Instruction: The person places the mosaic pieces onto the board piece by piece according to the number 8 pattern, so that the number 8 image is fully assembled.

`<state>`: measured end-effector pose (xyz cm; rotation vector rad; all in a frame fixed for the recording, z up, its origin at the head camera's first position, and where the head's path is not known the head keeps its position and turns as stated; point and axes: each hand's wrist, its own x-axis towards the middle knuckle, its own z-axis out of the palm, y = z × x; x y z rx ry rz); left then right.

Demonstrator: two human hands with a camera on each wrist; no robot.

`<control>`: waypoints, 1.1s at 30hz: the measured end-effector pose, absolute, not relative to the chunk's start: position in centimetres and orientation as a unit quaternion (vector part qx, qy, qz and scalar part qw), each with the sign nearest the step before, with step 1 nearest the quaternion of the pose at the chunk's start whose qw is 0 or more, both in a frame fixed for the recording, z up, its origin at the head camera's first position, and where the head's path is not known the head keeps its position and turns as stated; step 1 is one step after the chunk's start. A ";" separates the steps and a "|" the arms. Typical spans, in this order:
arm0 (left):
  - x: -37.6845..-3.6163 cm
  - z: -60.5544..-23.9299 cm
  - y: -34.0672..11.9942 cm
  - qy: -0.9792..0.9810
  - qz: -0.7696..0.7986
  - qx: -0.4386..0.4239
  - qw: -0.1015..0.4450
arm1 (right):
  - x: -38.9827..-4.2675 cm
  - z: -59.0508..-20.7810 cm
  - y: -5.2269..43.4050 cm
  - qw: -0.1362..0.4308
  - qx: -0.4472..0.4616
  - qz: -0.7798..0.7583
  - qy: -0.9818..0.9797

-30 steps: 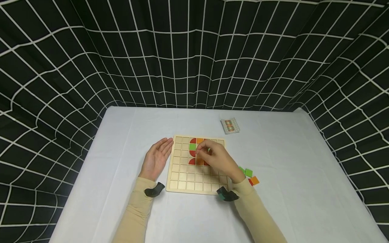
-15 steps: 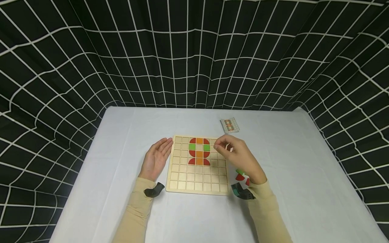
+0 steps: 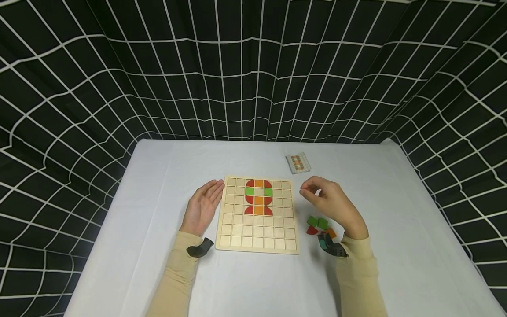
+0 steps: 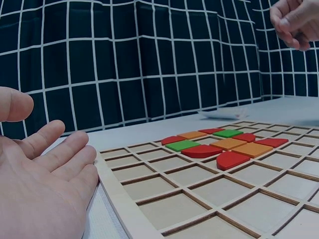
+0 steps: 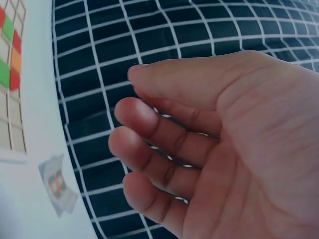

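The wooden grid board (image 3: 257,215) lies flat on the white table (image 3: 158,176), at the centre of the head view. The left hand (image 3: 203,207) rests palm-up on the table just left of the board, its fingers straight and relaxed, holding nothing; in the left wrist view the same hand (image 4: 42,184) fills the lower left of the frame, with the fingertips beside the board's raised rim (image 4: 124,199). The right hand (image 3: 334,204) hovers above the table to the right of the board, clear of its edge, with the fingers loosely curled and the thumb drawn toward the fingertips; the right wrist view shows the curled fingers (image 5: 149,149) with nothing visible between them (the palm side is not fully shown). Coloured tiles (image 3: 259,197) occupy cells in the upper middle of the board: red quarter-round pieces and an orange square in the top row, a green square at each side of the row below, then further red and orange pieces in the two rows beneath. A small group of loose tiles (image 3: 318,225) in green, red and orange lies on the table just below the right hand, near the board's lower right corner. A pattern card (image 3: 299,163) lies on the table above the board's upper right corner, well apart from both hands. A black cloth with a white grid (image 3: 253,66) hangs behind the table.
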<state>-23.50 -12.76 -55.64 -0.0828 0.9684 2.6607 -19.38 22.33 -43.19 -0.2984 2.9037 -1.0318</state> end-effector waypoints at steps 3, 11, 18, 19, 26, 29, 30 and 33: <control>-23.5 -55.6 -12.8 0.334 0.929 -0.029 0.154 | -19.5 -43.4 23.1 0.045 -0.080 -0.322 0.942; -23.5 -55.5 -12.8 0.332 0.930 -0.028 0.154 | -19.4 -43.9 25.2 0.100 -0.036 -0.283 0.953; -23.5 -55.6 -12.8 0.341 0.927 -0.026 0.153 | -19.6 -45.0 25.8 0.223 -0.013 -0.292 0.930; -23.5 -55.7 -12.8 0.342 0.927 -0.025 0.152 | -19.7 -45.2 25.8 0.239 -0.009 -0.297 0.924; -23.5 -55.6 -12.9 0.338 0.929 -0.024 0.152 | -20.0 -46.4 25.6 0.280 -0.002 -0.273 0.920; -23.5 -55.7 -12.9 0.338 0.928 -0.020 0.155 | -20.1 -46.8 25.6 0.292 -0.004 -0.263 0.920; -23.5 -55.7 -12.9 0.336 0.929 -0.018 0.156 | -20.1 -47.0 25.7 0.295 -0.005 -0.260 0.919; -23.5 -55.7 -13.0 0.340 0.927 -0.013 0.158 | -20.1 -47.5 25.8 0.304 0.001 -0.250 0.919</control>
